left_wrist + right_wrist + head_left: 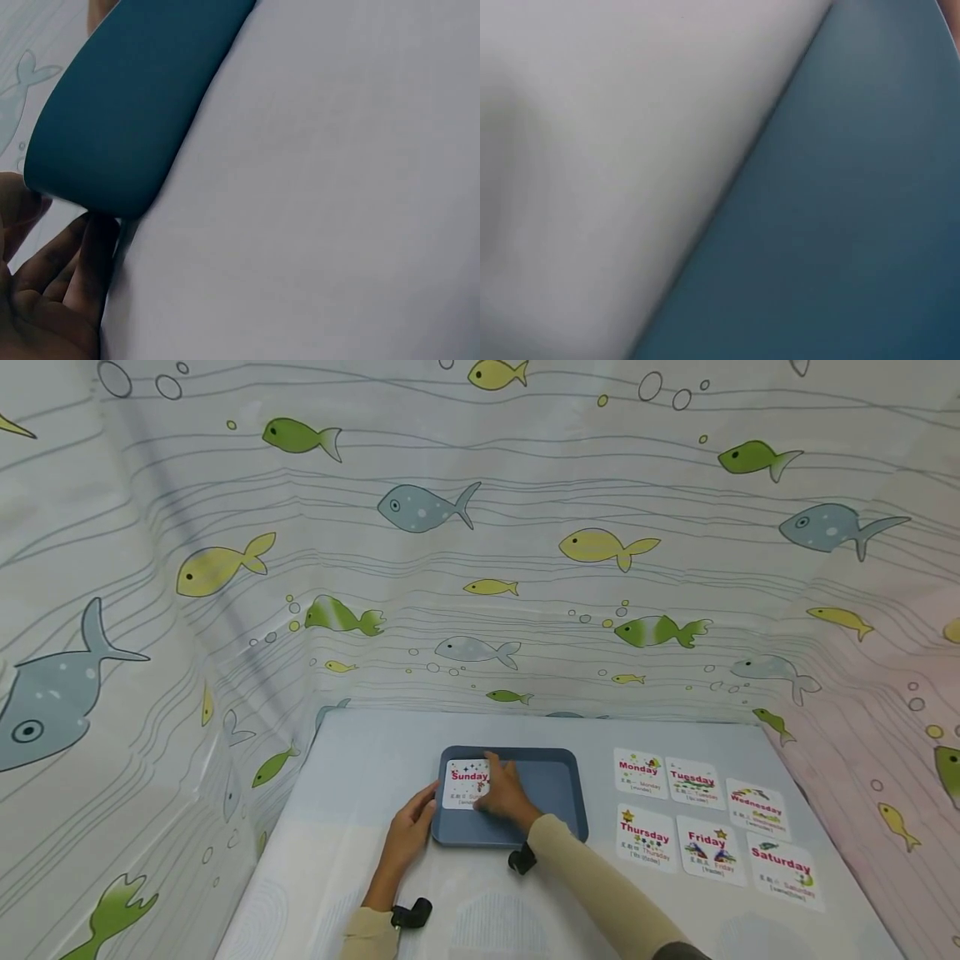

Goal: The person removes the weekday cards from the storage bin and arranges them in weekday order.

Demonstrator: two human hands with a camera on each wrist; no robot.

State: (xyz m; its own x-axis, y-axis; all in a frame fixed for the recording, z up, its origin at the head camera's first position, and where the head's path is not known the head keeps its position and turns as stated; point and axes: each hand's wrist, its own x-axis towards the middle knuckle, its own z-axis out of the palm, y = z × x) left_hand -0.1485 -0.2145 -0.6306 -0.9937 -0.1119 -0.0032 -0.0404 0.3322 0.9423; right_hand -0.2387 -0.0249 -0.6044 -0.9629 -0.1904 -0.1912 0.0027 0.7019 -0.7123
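A blue-grey rectangular tray [551,793] lies on the table, with a white card printed "Sunday" [459,792] at the left inside it. My right hand [510,793] holds that card by its right part, index finger towards the top edge and thumb near the bottom. At the tray's left side, my left hand [408,831] holds the rim. In the left wrist view, the thumb and fingers [84,262] meet the tray's outer wall [127,112]. The right wrist view shows mostly the tray's blue side [817,210]; the right hand's grip is hidden there.
Right of the tray lie several day cards in two rows, among them Monday [640,783], Tuesday [693,793] and Saturday [783,881]. The white table [352,760] meets fish-patterned sheets [525,610] at its back and sides.
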